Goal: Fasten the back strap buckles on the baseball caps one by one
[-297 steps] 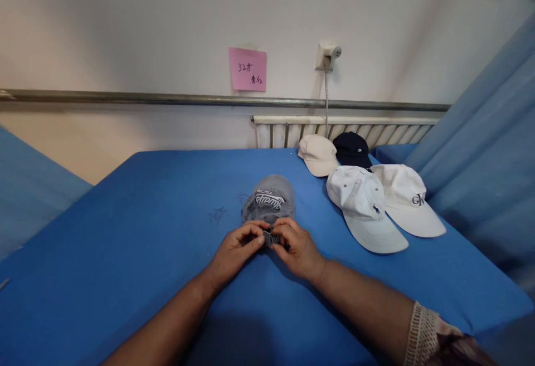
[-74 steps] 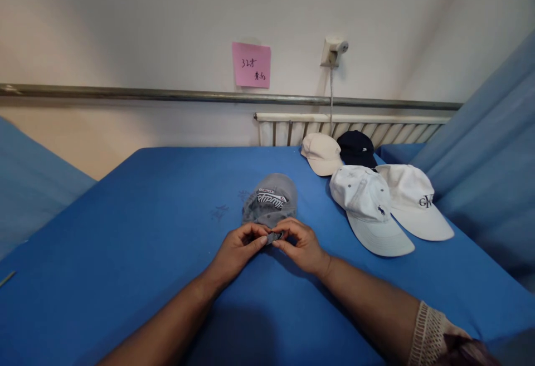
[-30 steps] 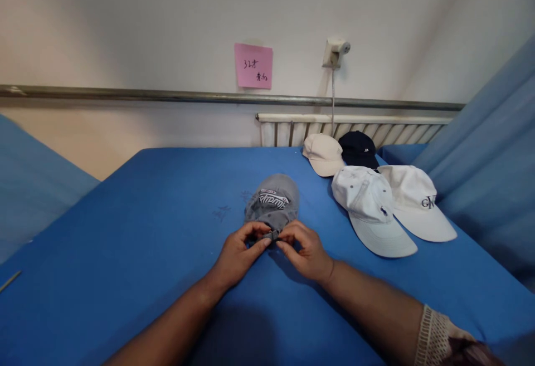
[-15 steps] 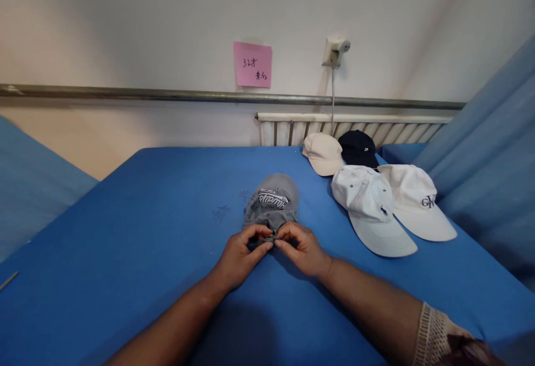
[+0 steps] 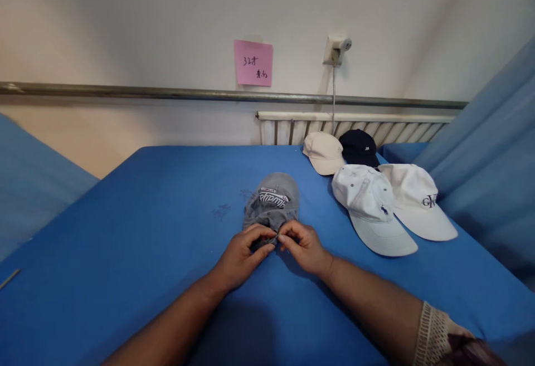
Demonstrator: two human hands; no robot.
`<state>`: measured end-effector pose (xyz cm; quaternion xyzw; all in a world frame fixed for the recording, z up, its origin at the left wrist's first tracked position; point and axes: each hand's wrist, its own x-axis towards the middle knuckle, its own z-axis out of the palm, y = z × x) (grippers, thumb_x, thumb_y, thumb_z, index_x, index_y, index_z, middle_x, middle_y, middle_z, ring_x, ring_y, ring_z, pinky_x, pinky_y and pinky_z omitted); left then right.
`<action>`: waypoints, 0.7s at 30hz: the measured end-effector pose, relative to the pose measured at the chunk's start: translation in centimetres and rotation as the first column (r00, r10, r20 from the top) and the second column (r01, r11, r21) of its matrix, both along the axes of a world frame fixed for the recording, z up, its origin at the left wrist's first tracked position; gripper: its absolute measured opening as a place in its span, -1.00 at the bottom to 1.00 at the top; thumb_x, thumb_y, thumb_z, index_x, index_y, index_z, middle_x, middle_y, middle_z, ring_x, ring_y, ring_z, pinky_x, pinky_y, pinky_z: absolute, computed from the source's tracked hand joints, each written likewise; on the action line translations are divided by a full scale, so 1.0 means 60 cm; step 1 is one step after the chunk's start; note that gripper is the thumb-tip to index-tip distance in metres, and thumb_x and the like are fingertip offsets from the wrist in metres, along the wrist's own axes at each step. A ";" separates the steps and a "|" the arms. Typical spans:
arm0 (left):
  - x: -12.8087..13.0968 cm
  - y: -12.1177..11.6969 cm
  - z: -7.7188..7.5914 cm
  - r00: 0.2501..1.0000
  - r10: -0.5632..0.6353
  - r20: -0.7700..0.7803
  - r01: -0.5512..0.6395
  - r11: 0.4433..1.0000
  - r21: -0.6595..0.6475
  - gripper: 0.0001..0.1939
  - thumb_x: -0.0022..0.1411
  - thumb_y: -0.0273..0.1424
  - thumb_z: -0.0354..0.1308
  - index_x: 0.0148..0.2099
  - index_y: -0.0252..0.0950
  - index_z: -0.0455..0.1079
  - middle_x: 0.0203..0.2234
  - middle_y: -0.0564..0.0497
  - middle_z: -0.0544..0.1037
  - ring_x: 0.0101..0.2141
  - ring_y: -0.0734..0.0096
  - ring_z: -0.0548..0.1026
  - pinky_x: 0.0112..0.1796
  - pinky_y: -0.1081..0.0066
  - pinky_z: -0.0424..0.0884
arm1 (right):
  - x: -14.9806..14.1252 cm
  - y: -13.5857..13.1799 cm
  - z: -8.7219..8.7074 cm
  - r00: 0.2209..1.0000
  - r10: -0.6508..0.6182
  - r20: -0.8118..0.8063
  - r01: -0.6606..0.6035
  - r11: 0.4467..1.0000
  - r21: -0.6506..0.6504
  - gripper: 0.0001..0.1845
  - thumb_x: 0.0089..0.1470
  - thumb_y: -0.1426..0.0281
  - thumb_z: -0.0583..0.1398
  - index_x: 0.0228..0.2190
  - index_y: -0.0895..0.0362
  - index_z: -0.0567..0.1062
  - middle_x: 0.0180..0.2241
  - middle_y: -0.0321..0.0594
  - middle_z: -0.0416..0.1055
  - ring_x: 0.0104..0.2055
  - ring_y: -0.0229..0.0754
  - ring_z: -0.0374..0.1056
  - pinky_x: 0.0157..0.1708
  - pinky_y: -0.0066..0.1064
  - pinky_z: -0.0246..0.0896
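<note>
A grey baseball cap (image 5: pixel 271 204) with white lettering lies on the blue sheet (image 5: pixel 167 199), its brim pointing away from me. My left hand (image 5: pixel 246 252) pinches the edge of the cap nearest me between thumb and fingers. Close beside it, my right hand (image 5: pixel 303 246) pinches the same edge, with the fingertips of both hands almost meeting. What exactly lies between the fingertips, such as a strap or its fastening, is too small and covered to make out.
Right of the grey cap sit a pale cap (image 5: pixel 363 193), a white cap (image 5: pixel 412 188), a beige cap (image 5: pixel 322 151) and a black cap (image 5: pixel 359 146). A radiator (image 5: pixel 284 129) and wall rail (image 5: pixel 188 94) run behind. Blue curtains (image 5: pixel 493 132) hang at the sides.
The fingertips of both hands have shifted slightly at the cap's near edge, my right fingers a little to the right. The cap stays in place.
</note>
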<state>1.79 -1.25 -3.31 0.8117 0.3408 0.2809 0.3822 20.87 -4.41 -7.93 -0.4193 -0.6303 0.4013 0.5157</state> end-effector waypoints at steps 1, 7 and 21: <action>0.000 0.000 0.000 1.000 -0.007 -0.004 0.007 1.000 0.006 -0.81 0.26 -0.35 0.14 -0.09 -0.24 0.46 -0.24 -0.01 0.54 -0.18 0.34 0.49 -0.11 0.35 0.37 | -0.001 0.000 0.000 1.000 0.003 -0.004 -0.003 1.000 -0.004 -0.87 0.17 0.33 0.17 -0.38 0.11 0.38 -0.52 -0.34 0.39 -0.50 -0.29 0.37 -0.43 -0.45 0.27; 0.001 0.000 -0.001 1.000 0.008 -0.021 -0.008 1.000 0.011 -0.86 0.26 -0.31 0.13 -0.20 -0.26 0.44 -0.32 0.00 0.51 -0.26 0.35 0.46 -0.19 0.37 0.37 | -0.002 -0.002 0.000 1.000 0.012 -0.017 -0.012 1.000 0.007 -0.88 0.14 0.34 0.18 -0.39 0.11 0.36 -0.47 -0.31 0.41 -0.50 -0.31 0.34 -0.45 -0.47 0.27; 0.005 -0.011 0.001 0.996 -0.006 -0.087 0.019 0.989 0.146 -0.72 0.15 -0.46 0.20 -0.07 -0.20 0.37 -0.11 -0.04 0.45 -0.06 0.26 0.41 -0.03 0.30 0.33 | -0.005 0.003 -0.004 0.984 0.060 -0.167 -0.082 0.989 -0.127 -0.70 0.16 0.13 0.18 -0.39 0.11 0.36 -0.60 -0.40 0.37 -0.55 -0.31 0.32 -0.45 -0.45 0.24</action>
